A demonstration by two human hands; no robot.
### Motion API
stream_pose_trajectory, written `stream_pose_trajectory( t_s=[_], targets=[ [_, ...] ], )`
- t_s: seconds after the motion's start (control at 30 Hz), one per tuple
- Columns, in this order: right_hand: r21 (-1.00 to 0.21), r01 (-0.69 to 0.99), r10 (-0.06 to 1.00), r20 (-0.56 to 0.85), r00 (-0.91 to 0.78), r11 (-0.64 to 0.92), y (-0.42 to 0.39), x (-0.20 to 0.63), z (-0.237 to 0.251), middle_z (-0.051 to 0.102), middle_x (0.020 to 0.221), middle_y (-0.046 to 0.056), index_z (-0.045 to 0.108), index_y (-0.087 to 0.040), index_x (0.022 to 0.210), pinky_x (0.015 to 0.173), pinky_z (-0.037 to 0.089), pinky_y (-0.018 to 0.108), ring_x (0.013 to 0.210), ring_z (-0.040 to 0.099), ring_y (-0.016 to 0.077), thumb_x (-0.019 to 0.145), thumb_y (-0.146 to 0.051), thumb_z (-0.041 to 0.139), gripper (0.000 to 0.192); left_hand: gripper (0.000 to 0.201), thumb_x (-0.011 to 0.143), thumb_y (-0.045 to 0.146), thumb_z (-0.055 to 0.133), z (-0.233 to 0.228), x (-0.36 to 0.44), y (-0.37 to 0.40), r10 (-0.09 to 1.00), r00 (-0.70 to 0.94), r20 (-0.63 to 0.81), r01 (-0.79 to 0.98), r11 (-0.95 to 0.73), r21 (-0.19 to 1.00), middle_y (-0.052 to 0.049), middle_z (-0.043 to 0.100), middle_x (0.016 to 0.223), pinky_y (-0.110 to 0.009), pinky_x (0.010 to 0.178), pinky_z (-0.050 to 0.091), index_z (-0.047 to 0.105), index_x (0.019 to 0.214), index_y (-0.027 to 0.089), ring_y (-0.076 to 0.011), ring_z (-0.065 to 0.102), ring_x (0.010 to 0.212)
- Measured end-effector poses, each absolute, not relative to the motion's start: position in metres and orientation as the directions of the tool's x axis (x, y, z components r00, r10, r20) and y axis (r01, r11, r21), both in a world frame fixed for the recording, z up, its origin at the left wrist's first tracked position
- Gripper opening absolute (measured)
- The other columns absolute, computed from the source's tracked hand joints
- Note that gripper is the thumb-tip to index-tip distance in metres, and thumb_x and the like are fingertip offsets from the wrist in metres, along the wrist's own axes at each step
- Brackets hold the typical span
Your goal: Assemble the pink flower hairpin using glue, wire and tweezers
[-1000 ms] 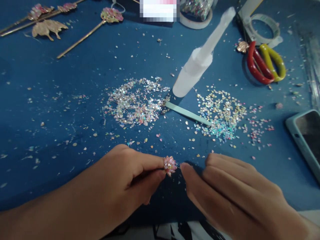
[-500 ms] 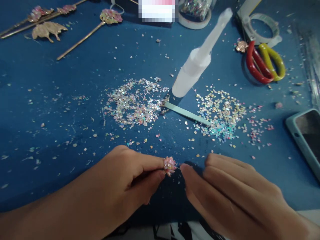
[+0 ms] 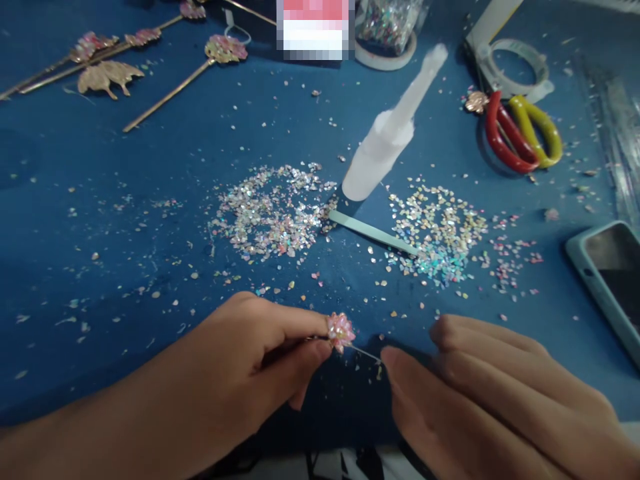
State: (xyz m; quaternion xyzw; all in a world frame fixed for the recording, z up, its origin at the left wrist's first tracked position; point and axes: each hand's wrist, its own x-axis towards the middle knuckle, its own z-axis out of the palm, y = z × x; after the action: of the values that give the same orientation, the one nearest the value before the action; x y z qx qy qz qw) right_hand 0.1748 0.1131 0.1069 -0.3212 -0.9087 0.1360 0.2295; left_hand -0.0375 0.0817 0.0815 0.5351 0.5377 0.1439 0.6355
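Between the thumb and forefinger of my left hand (image 3: pixel 250 360) is a small pink flower ornament (image 3: pixel 341 332), its glossy petals turned up toward me. My right hand (image 3: pixel 505 393) sits just to the right, fingers folded. It pinches a thin, pale, needle-like piece (image 3: pixel 367 353) that runs to the flower's lower right edge; whether it touches or is fixed there I cannot tell. Beyond the hands lie two spreads of shiny chips, a whitish pile (image 3: pixel 275 213) and a yellow-to-turquoise pile (image 3: pixel 443 230). A mint-green stick (image 3: pixel 373 231) bridges them.
A white bottle with a long nozzle (image 3: pixel 380 153) stands behind the stick. Red-and-yellow-handled pliers (image 3: pixel 513 143) and a tape roll (image 3: pixel 520 67) are at back right, a phone (image 3: pixel 613 267) at the right edge. Flowered hairpins (image 3: pixel 225 50) and a gold butterfly-like piece (image 3: pixel 110 79) lie back left.
My right hand has drawn away to the right and slightly down, so more of the thin piece shows. My left hand keeps the flower almost still. The view has shifted slightly.
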Motion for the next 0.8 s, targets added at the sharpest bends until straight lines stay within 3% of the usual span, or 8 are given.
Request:
stream_pose_trajectory(
  t_s=[0.07,0.13,0.2,0.3,0.47,0.67,0.8],
  targets=[
    [-0.303,0.493,0.577,0.471,-0.667,0.816,0.116,0.176,0.107,0.049,0.042,-0.004,0.066,-0.024,0.058,0.038,0.043,0.026,0.037,0.047,0.0093,0.094,0.006,0.052,0.049,0.046,0.097,0.049,0.050,0.081,-0.038,0.082,0.729,0.365,-0.579,0.399,0.440,0.805,0.005,0.056,0.046,-0.015,0.032,0.028,0.064,0.061,0.023,-0.0069,0.044,0.032],
    [-0.240,0.462,0.516,0.507,-0.690,0.854,0.119,0.181,0.108,0.053,0.043,-0.004,0.065,-0.022,0.057,0.043,0.050,0.023,0.039,0.052,0.0086,0.091,0.007,0.056,0.045,0.045,0.096,0.052,0.050,0.082,-0.038,0.082,0.705,0.361,-0.611,0.365,0.496,0.788,0.003,0.059,0.050,-0.016,0.036,0.032,0.065,0.065,0.023,-0.0078,0.047,0.036],
    [-0.235,0.451,0.506,0.479,-0.717,0.861,0.122,0.188,0.109,0.058,0.046,-0.003,0.068,-0.020,0.065,0.049,0.055,0.023,0.043,0.058,0.0096,0.092,0.004,0.060,0.037,0.042,0.096,0.050,0.053,0.082,-0.038,0.082,0.693,0.368,-0.620,0.303,0.541,0.785,0.003,0.062,0.054,-0.016,0.040,0.035,0.066,0.066,0.022,-0.0076,0.048,0.039],
    [-0.265,0.469,0.539,0.425,-0.727,0.842,0.125,0.200,0.108,0.063,0.053,-0.001,0.070,-0.019,0.081,0.049,0.053,0.028,0.047,0.059,0.0125,0.097,0.000,0.056,0.028,0.034,0.095,0.045,0.059,0.082,-0.036,0.081,0.695,0.368,-0.617,0.197,0.591,0.783,0.003,0.067,0.062,-0.016,0.044,0.037,0.070,0.072,0.022,-0.0068,0.048,0.042],
    [-0.432,0.444,0.584,0.279,-0.762,0.785,0.133,0.215,0.101,0.068,0.069,0.003,0.066,-0.017,0.087,0.059,0.055,0.029,0.060,0.061,0.0142,0.100,-0.002,0.049,0.026,0.031,0.097,0.041,0.064,0.084,-0.035,0.079,0.775,0.349,-0.526,0.057,0.543,0.838,0.002,0.072,0.067,-0.017,0.045,0.034,0.073,0.076,0.021,-0.0054,0.048,0.042],
    [-0.420,0.402,0.533,0.265,-0.803,0.814,0.136,0.223,0.090,0.071,0.075,0.005,0.072,-0.013,0.090,0.065,0.054,0.031,0.069,0.062,0.0168,0.104,-0.005,0.048,0.029,0.030,0.094,0.047,0.065,0.091,-0.032,0.083,0.808,0.357,-0.469,0.063,0.480,0.875,0.000,0.072,0.069,-0.019,0.046,0.036,0.068,0.083,0.019,-0.0078,0.050,0.044],
    [-0.405,0.394,0.516,0.256,-0.817,0.825,0.138,0.225,0.087,0.074,0.082,0.005,0.073,-0.015,0.092,0.069,0.057,0.032,0.074,0.063,0.0184,0.104,-0.006,0.046,0.032,0.033,0.095,0.050,0.062,0.089,-0.031,0.083,0.845,0.307,-0.437,0.092,0.431,0.898,0.002,0.066,0.060,-0.021,0.046,0.037,0.063,0.080,0.021,-0.0104,0.050,0.044]
  ],
)
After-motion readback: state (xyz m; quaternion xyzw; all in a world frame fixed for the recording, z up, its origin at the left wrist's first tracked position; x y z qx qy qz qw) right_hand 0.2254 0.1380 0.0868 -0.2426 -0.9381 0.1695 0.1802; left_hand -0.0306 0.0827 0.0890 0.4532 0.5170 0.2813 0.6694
